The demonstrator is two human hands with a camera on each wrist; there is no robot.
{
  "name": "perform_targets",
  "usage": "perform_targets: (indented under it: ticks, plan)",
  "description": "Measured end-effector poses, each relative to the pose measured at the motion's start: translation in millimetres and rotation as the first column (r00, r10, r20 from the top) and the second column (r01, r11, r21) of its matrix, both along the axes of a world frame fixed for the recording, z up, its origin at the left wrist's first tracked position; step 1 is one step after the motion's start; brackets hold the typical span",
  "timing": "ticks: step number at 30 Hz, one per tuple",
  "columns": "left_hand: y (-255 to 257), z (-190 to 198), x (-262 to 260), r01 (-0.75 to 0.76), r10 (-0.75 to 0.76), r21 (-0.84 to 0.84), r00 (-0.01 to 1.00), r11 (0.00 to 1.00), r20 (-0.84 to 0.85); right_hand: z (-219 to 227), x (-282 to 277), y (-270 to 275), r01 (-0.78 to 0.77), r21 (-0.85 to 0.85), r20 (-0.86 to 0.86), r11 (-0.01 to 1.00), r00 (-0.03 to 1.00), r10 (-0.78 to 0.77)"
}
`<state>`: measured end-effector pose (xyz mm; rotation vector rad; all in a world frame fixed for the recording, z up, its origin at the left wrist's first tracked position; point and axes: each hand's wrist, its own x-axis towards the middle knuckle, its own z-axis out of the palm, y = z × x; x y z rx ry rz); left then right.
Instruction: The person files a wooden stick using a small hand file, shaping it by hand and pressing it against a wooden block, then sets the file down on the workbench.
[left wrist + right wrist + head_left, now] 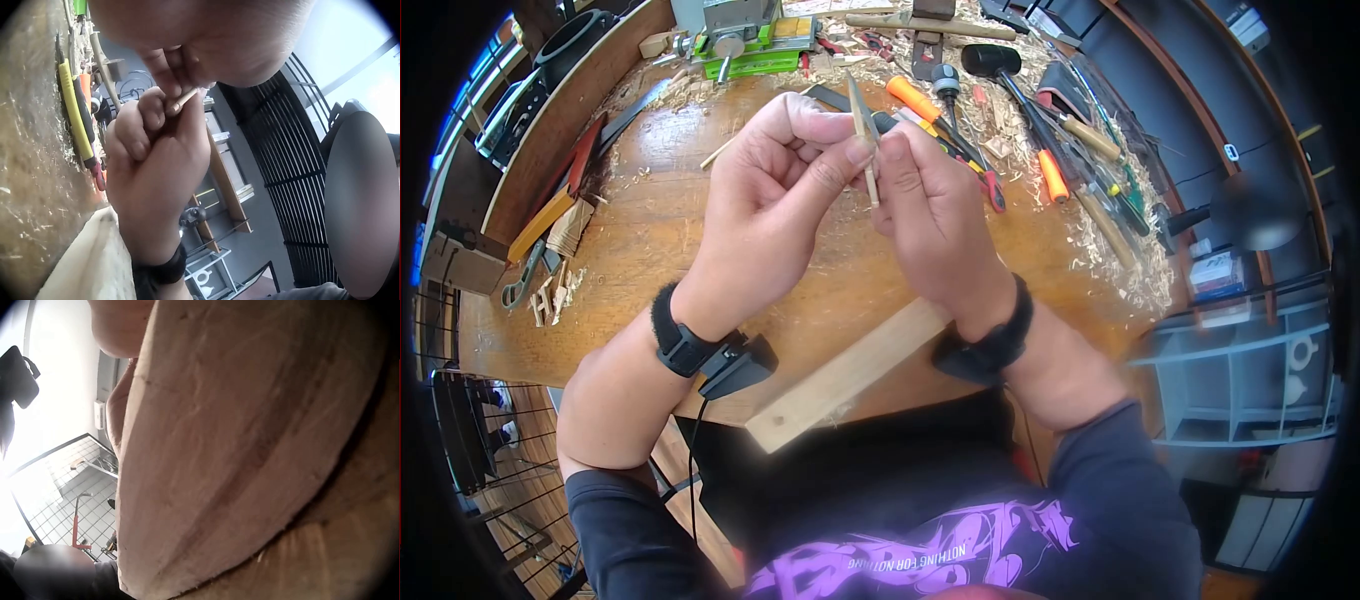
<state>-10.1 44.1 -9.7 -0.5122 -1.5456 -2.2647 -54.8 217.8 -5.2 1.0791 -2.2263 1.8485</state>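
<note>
Both hands are raised close together above the workbench, holding a thin pale wooden strip on edge between them. My left hand pinches it between thumb and forefinger, its other fingers curled. From the other side my right hand grips it, thumb along it and fingers curled behind. A small dark edge shows at the right fingertips; I cannot tell what it is. In the left wrist view the strip's pale end pokes out between the fingers. A wooden board lies below the right wrist, filling much of the right wrist view.
A green-based vise stands at the back. Behind the hands and to the right lie an orange-handled tool, a black mallet and several chisels among wood shavings. Scissors lie at the left.
</note>
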Motion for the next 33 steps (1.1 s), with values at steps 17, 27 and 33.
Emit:
perform_targets:
  ticks: [17, 27, 33]
  plan:
    - [-2.1, 3.1, -0.2, -0.032, 0.032, -0.010, 0.999, 0.999, -0.035, -8.0, -2.5, -1.4, -0.013, -0.005, -0.024, 1.000, 1.000, 0.013]
    - [-8.2, 3.8, -2.8, -0.045, 0.045, -0.003, 0.998, 0.999, -0.037, -7.1, -1.3, -3.2, -0.040, 0.001, 0.011, 0.999, 0.999, 0.040]
    - [-8.2, -1.2, -2.5, 0.033, -0.033, -0.040, 0.999, 0.999, -0.017, -5.0, -1.6, -2.1, -0.001, 0.020, -0.009, 1.000, 1.000, 0.001]
